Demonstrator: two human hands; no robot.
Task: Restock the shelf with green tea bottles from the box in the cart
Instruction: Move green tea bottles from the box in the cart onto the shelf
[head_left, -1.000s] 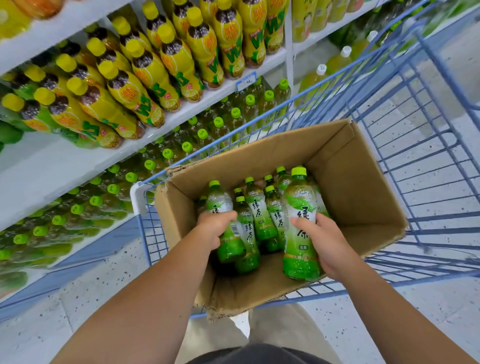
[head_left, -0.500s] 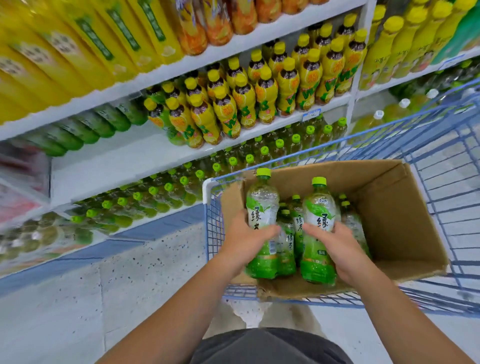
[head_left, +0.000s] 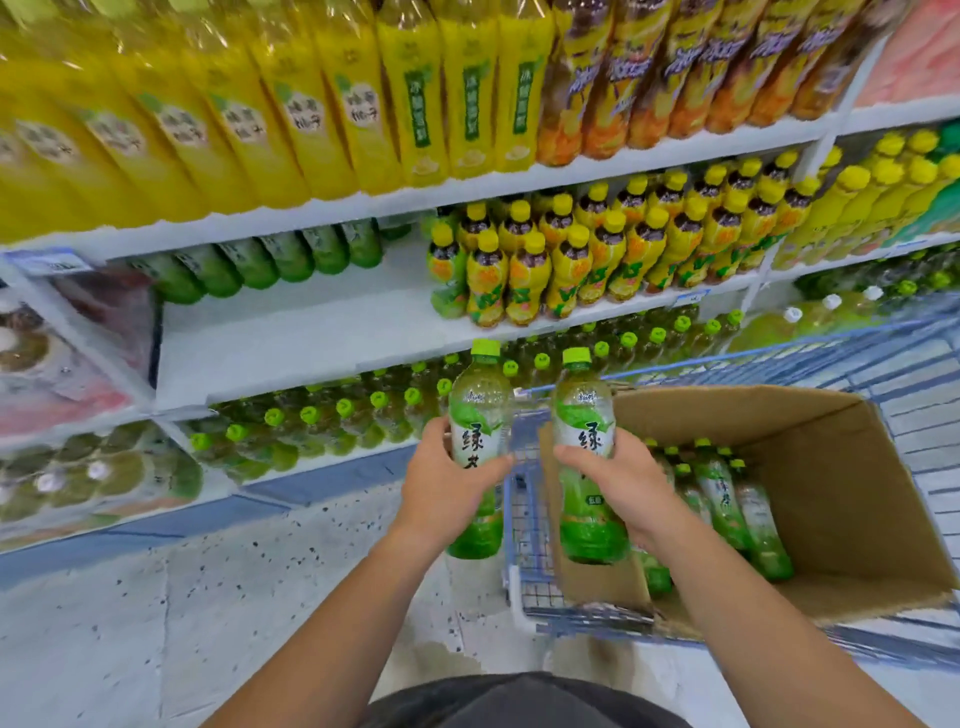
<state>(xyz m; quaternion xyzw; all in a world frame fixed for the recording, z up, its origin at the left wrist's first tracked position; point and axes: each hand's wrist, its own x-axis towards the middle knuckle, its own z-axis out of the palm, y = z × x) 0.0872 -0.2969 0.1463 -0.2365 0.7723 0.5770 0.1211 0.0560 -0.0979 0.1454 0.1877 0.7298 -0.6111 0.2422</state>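
Observation:
My left hand grips one green tea bottle upright, held left of the cart, over the floor. My right hand holds a second green tea bottle upright above the near left corner of the cardboard box. Both bottles have light green caps and green labels. Several more green tea bottles lie in the box, which sits in the blue wire cart. The white middle shelf has a bare stretch, with a row of green bottles at its back.
Yellow-capped bottles fill the right part of the middle shelf. Tall yellow bottles line the shelf above. Green-capped bottles crowd the bottom shelf. Speckled floor lies between me and the shelving. The cart stands to my right.
Both hands lifted a bottle each out of the box and carried them up and left toward the shelves. My view turned from the cart to the shelving.

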